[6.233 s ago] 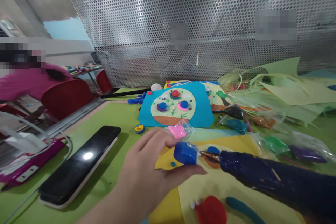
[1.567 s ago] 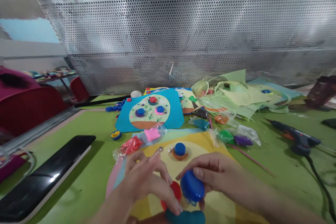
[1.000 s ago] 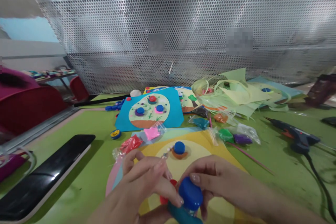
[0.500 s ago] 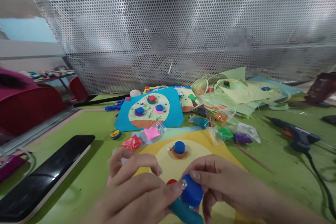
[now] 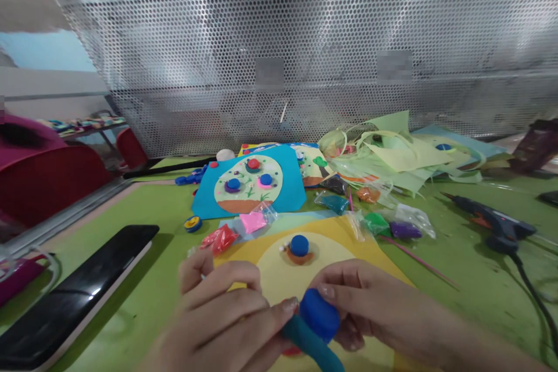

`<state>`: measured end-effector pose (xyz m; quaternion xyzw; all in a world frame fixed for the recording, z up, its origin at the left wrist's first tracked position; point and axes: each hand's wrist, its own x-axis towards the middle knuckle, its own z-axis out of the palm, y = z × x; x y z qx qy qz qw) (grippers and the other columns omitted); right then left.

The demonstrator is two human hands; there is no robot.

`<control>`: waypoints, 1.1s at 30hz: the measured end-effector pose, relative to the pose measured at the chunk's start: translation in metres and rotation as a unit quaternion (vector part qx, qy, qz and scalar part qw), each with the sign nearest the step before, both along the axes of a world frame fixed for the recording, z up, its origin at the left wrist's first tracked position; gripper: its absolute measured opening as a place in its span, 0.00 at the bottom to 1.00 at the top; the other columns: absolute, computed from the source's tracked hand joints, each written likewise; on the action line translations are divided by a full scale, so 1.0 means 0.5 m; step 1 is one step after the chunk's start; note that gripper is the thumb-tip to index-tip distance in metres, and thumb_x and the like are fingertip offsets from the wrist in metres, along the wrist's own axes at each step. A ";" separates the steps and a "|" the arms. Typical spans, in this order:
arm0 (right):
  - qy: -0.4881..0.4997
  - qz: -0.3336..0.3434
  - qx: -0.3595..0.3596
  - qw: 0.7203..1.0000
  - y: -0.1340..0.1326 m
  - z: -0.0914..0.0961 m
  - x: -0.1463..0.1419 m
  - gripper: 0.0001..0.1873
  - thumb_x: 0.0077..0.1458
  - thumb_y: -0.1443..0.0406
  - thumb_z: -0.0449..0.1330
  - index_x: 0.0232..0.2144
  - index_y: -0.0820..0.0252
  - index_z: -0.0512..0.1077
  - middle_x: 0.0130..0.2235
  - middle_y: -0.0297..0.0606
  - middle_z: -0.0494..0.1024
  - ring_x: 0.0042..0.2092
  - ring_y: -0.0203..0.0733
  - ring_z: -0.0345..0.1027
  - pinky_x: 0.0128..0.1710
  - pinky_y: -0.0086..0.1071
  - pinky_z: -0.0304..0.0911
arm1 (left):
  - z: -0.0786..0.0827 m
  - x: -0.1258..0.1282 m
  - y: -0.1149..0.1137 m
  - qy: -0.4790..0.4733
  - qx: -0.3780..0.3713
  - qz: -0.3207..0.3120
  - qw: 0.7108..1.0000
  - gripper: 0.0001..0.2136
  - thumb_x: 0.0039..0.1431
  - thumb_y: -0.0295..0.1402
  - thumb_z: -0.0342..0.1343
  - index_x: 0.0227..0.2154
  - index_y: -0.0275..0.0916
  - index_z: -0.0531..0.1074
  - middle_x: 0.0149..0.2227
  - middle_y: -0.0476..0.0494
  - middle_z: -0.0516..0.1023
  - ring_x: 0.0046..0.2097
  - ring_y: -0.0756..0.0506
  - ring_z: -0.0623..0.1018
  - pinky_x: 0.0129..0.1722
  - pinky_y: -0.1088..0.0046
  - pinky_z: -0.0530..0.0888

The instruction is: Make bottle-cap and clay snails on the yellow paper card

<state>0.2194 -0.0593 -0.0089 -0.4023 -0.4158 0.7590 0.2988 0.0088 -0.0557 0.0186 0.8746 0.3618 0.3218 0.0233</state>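
My right hand [image 5: 370, 314] pinches a blue bottle cap [image 5: 319, 315] low in the middle of the view. My left hand [image 5: 218, 319] has its fingers curled, one fingertip against the cap's left edge, and it touches a teal clay roll [image 5: 305, 343] lying under the cap. Both hands hover over a yellow paper sheet [image 5: 383, 267] bearing a pale circle [image 5: 279, 273]. Another blue cap on brown clay [image 5: 299, 246] sits on that circle. A bit of red [image 5: 291, 351] shows beneath the hands.
A blue card with a decorated circle [image 5: 248, 183] lies farther back. Clay bags [image 5: 392, 224] are scattered around. A glue gun [image 5: 492, 224] with its cord rests at right, a black phone [image 5: 78, 290] at left. Green paper scraps [image 5: 401, 157] pile before a perforated metal screen [image 5: 305, 58].
The glue gun went from my right hand to the table. The blue cap passed to my right hand, came down onto the teal roll, and my left fingers closed in beside it.
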 end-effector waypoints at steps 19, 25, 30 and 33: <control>0.026 -0.022 -0.039 0.999 -0.002 0.002 -0.004 0.26 0.34 0.51 0.70 0.28 0.66 0.71 0.18 0.29 0.68 0.18 0.25 0.56 0.19 0.20 0.51 | -0.017 -0.020 0.004 -0.066 0.016 -0.013 0.998 0.21 0.46 0.52 0.59 0.43 0.54 0.72 0.34 0.54 0.80 0.41 0.44 0.75 0.42 0.73 0.71; 0.056 0.005 0.006 0.998 0.000 -0.006 -0.003 0.26 0.37 0.51 0.69 0.30 0.68 0.71 0.19 0.31 0.68 0.17 0.24 0.54 0.16 0.21 0.45 | -0.015 -0.018 0.013 -0.071 0.031 -0.019 0.997 0.24 0.39 0.50 0.65 0.42 0.53 0.73 0.35 0.54 0.81 0.40 0.46 0.76 0.41 0.77 0.74; 0.034 0.015 0.030 0.999 0.002 -0.001 0.000 0.27 0.36 0.51 0.69 0.31 0.66 0.70 0.20 0.30 0.67 0.18 0.25 0.55 0.17 0.21 0.46 | 0.003 -0.022 0.023 -0.020 0.086 -0.056 0.995 0.25 0.39 0.51 0.64 0.42 0.48 0.72 0.33 0.55 0.81 0.37 0.48 0.78 0.40 0.78 0.74; 0.018 0.010 0.037 0.999 0.002 0.005 -0.001 0.26 0.37 0.50 0.69 0.31 0.66 0.70 0.20 0.30 0.67 0.18 0.25 0.55 0.17 0.22 0.46 | 0.001 -0.025 0.022 0.038 0.083 -0.060 0.994 0.27 0.44 0.51 0.61 0.48 0.50 0.68 0.40 0.55 0.80 0.43 0.46 0.77 0.46 0.74 0.71</control>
